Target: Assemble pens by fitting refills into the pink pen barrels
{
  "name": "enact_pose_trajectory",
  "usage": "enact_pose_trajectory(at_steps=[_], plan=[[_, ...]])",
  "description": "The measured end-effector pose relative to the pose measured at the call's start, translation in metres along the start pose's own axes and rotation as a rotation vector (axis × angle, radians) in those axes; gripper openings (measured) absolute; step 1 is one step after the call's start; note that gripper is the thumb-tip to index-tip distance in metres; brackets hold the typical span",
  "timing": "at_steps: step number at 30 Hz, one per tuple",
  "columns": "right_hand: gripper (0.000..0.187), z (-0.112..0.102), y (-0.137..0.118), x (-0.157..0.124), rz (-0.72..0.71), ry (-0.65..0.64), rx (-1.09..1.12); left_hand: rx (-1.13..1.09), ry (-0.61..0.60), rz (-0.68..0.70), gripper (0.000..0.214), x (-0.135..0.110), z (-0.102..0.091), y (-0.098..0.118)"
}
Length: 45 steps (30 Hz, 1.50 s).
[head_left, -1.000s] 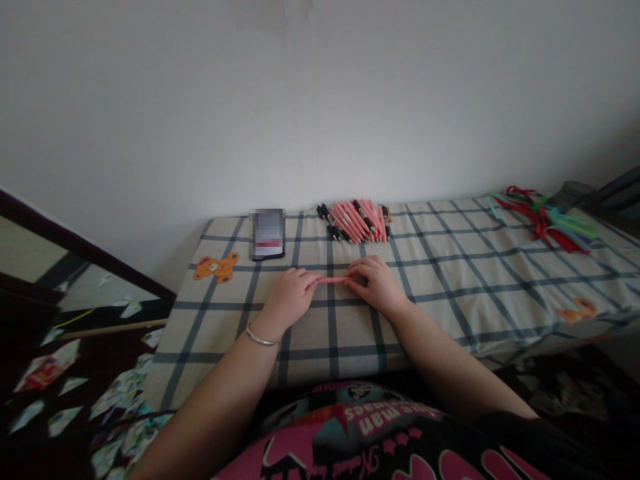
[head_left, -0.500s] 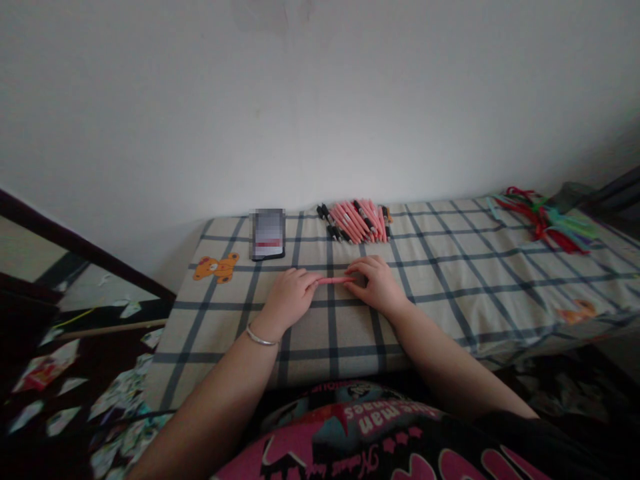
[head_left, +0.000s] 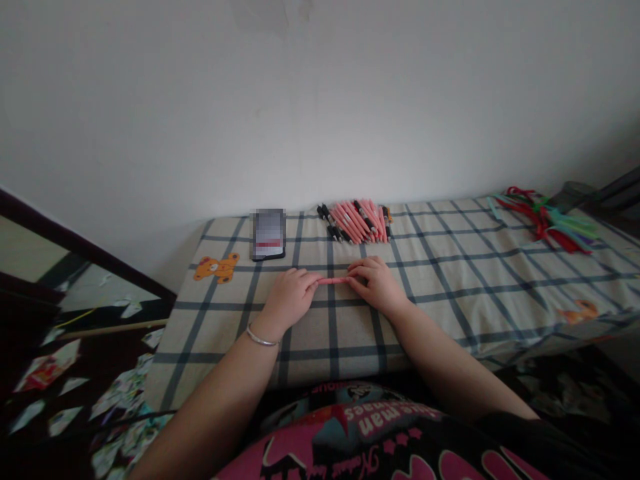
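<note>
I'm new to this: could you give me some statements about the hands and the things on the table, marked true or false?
1. The left hand and right hand hold one pink stick. True.
2. The bracelet is on the right arm. False: the bracelet is on the left.
3. The pens lie beyond the hands. True.
4. The phone lies right of the pens. False: the phone lies left of them.
5. The cloth is plain red. False: the cloth is pale with dark checks.
</note>
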State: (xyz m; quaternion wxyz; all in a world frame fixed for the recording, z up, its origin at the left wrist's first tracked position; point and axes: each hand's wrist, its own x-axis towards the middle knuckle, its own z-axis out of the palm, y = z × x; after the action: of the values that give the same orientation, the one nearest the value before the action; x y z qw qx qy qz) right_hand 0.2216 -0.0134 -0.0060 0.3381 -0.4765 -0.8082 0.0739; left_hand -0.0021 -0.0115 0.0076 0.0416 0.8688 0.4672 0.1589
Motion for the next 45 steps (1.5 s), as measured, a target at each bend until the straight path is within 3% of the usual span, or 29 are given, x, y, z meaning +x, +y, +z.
enact_pose_trajectory(at_steps=[45], plan=[[0.009,-0.0004,-0.0013,-0.0011,-0.035,0.031,0.014,-0.002,-0.001,-0.002,0.026,0.0,-0.0004,0.0004]])
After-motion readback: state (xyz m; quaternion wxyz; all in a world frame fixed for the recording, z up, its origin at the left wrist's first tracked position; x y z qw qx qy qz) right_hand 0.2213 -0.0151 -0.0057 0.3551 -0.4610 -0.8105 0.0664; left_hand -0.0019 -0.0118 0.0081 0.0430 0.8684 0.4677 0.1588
